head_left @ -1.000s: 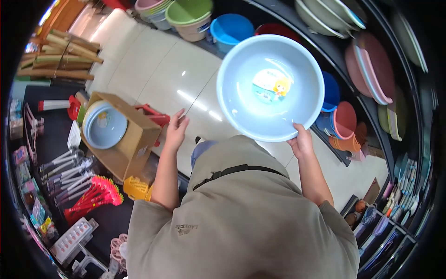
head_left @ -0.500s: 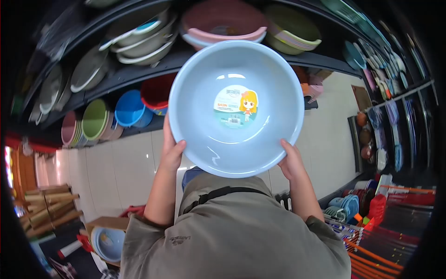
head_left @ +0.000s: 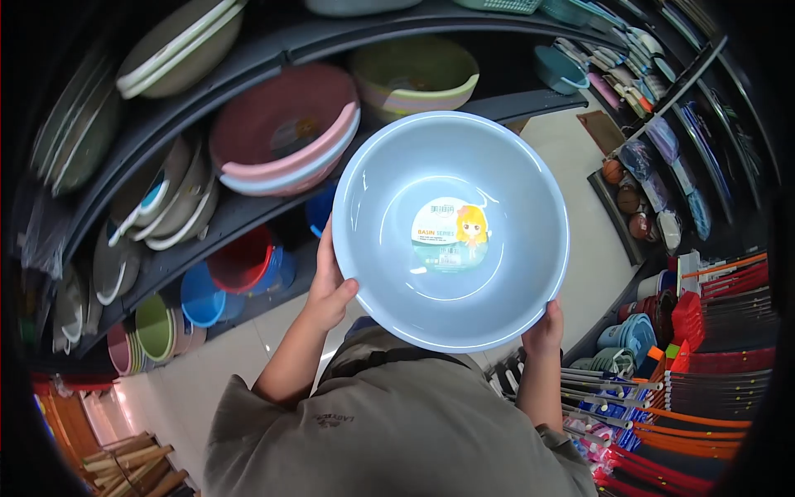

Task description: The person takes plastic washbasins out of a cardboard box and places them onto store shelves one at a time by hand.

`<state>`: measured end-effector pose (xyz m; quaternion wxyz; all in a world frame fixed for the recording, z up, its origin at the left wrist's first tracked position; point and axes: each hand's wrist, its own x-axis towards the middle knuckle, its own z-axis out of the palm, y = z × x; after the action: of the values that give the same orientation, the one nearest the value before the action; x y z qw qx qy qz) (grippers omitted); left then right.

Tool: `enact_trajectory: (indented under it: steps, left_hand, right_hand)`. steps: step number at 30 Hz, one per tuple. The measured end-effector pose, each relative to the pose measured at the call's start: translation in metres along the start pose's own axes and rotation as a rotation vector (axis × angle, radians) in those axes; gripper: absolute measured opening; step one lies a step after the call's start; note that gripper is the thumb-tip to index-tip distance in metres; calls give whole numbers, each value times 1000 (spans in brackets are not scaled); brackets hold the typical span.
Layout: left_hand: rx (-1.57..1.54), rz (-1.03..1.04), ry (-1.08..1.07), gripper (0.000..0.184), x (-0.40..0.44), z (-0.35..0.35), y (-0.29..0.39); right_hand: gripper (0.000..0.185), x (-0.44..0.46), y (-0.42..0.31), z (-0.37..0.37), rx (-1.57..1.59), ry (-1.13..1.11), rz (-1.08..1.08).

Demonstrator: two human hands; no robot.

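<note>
A round light-blue basin [head_left: 389, 290] with a cartoon label [head_left: 451, 234] inside its bottom is held up in front of my body, its opening facing me. My left hand [head_left: 329, 290] grips the basin's lower left side, thumb on the rim and fingers behind it. At the lower right rim, my right hand [head_left: 544, 325] holds it with the thumb near the edge; its other fingers are partly hidden. Behind the basin, a stack of pink and blue basins [head_left: 281, 124] and a green basin [head_left: 414, 70] sit on a dark shelf.
Grey basins [head_left: 178, 199] stand on the left shelf. Below are red [head_left: 240, 259], blue [head_left: 205, 294] and green [head_left: 155, 327] buckets. Balls [head_left: 628, 199] sit in a rack at the right, above mops and long handles [head_left: 696, 422]. Bundled wood [head_left: 132, 464] lies at the lower left.
My left hand, free one second ago, now holds the basin too. The view has turned rightward to the shelves, and the box with basins has left the view.
</note>
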<state>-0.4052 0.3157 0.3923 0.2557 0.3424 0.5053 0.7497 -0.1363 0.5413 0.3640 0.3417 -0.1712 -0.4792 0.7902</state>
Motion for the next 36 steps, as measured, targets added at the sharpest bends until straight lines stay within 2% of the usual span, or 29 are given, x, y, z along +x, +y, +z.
enact_trajectory:
  steps: [1,2,4,12,15,17,25,30,31,32,33,34,35,36]
  left_hand:
    - [23,20,-36,101,15,2,1]
    - [45,49,-70,101,31,3,2]
    - [50,87,-55,102,61,7,1]
    - [23,97,-89,104,146,9,-9]
    - [122,164,-144,105,170,12,-6]
    - [165,228,-63,104,184,12,-7]
    - [286,275,180,102,250,14,-29]
    - [233,221,463,93,302,19,-48]
    - [262,292,498,78,315,22,-50]
    - [275,285,527,78,324,20,-56]
    - [154,263,651,71,332,16,-69]
    - [28,248,777,64,339,11,-85]
    - [472,245,739,50,339,-8,-102]
    - [535,252,785,44,347,-14,-110]
  right_hand:
    - [82,14,-10,13,-45,52,-17]
    - [82,30,-17,27,-46,52,-37]
    - [93,64,-33,47,-112,120,-156]
    - [98,159,-52,40,-228,144,-199]
    - [94,193,-57,38,-291,126,-242]
    - [91,220,-58,35,-337,96,-265]
    - [93,351,-57,25,-318,-87,-218]
    - [84,443,-61,34,-227,-280,-190]
    - [83,459,-62,39,-227,-312,-186]
    - [83,473,-61,41,-227,-345,-177]
    - [72,486,-53,36,-147,-305,-103]
    - [72,501,-49,35,-144,-333,-79]
    - [66,515,-45,36,-145,-348,-35]
    - [60,528,-41,36,-148,-364,6]
